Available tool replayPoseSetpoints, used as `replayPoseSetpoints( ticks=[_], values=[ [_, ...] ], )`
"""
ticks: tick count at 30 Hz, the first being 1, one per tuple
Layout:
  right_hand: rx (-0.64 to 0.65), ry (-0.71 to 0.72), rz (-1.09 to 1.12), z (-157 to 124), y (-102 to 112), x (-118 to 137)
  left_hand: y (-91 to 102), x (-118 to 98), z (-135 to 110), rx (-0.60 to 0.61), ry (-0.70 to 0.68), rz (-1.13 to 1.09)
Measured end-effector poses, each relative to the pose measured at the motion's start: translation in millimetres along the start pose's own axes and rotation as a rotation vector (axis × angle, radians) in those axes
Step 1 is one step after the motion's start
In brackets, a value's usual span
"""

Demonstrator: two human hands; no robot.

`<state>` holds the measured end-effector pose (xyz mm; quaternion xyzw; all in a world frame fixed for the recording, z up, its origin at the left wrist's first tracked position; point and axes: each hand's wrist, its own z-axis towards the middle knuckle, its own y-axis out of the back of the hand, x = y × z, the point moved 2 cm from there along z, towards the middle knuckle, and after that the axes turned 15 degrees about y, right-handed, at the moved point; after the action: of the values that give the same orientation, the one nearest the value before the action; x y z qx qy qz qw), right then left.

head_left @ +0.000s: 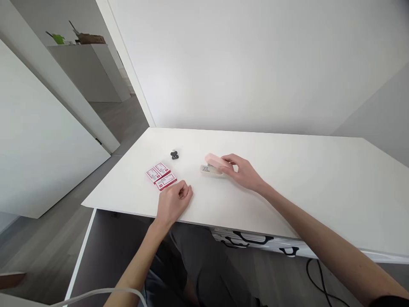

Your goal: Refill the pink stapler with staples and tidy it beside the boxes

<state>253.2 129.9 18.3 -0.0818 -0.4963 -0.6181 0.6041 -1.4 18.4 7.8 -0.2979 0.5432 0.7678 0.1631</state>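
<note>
A white wall (243, 64) rose behind the stapler (215, 161), and a white desk (303, 179) spread out beneath it. The right hand (241, 170) was at the stapler's right end, thumb and fingers grasping its upper arm. The left hand (174, 198) rested on the desk, left of the stapler and nearer the person — curled into a loose fist, and whether anything lay inside I could not tell. The stapler, pink above and pale below, pointed left, its top raised from its base. Three red-and-white boxes (164, 179) lay close together to the stapler's left, just beside the left hand. Dark clips (174, 154) — too small to make out clearly — sat left of the stapler, closer to the wall.
</note>
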Motion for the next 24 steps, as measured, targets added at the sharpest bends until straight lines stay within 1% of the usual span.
replayPoseSetpoints(
  ticks=[2, 4, 6, 9, 11, 13, 18, 24],
  values=[
    [-0.006, 0.007, -0.009, -11.6, 8.3, -7.4, -4.6, -13.1, 8.2, -0.035, 0.001, -0.023],
    [-0.01, 0.015, -0.014, -17.2, 13.0, -14.5, -13.8, -27.4, 19.2, -0.034, -0.04, -0.057],
    [-0.01, 0.023, -0.011, -18.8, 15.3, -20.4, -27.5, -40.4, 32.3, 0.026, -0.123, -0.092],
    [0.012, 0.062, -0.015, -18.1, 16.0, -25.9, -50.4, -52.8, 53.0, 0.126, -0.21, -0.109],
    [0.029, 0.091, -0.026, -17.3, 15.4, -28.5, -63.2, -57.1, 64.9, 0.182, -0.245, -0.1],
    [0.022, 0.1, -0.032, -16.7, 14.2, -31.8, -71.4, -59.3, 74.2, 0.215, -0.247, -0.113],
    [-0.017, 0.076, -0.032, -16.3, 10.1, -40.3, -76.7, -60.4, 87.0, 0.296, -0.16, -0.212],
    [-0.002, 0.047, -0.017, -16.3, 7.8, -38.6, -78.3, -59.0, 89.0, 0.363, -0.12, -0.281]
  ],
)
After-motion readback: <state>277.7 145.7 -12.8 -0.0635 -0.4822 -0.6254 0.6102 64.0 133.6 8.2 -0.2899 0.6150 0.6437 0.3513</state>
